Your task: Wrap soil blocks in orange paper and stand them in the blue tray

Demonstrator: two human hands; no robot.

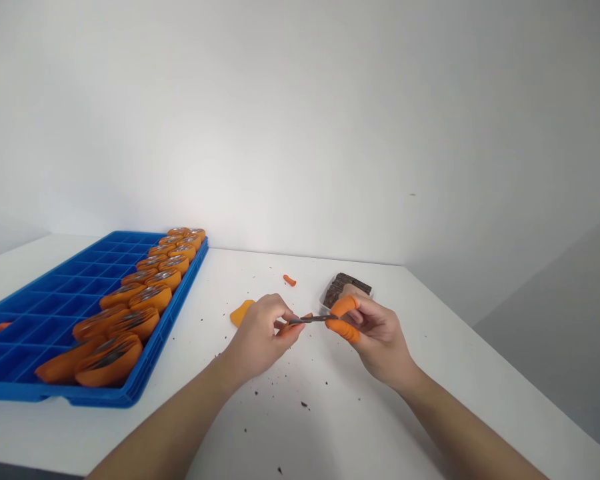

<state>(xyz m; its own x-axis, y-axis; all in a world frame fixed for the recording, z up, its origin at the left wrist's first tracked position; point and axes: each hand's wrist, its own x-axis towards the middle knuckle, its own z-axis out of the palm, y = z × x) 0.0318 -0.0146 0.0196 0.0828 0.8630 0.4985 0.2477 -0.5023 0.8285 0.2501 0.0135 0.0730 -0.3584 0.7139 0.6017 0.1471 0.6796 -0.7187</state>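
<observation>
Between my two hands a thin dark strip point(316, 319) is held roughly level above the white table. The fingertips of my left hand point(263, 330) pinch its left end, where a small bit of orange shows. My right hand point(377, 327) pinches the other end between thumb and forefinger, both covered by orange finger cots point(344, 331). Just behind my right hand stands a clear plastic box point(323, 300) packed with dark brown strips point(349, 285). A flat yellow-orange piece point(241, 312) lies on the table, partly hidden behind my left hand.
A blue compartment tray point(167, 333) stands at the left, several orange pouches point(150, 298) with dark or shiny contents along its right side. One orange piece point(0, 328) lies in a left compartment. A loose orange finger cot point(289, 280) and dark crumbs point(304, 405) lie on the table.
</observation>
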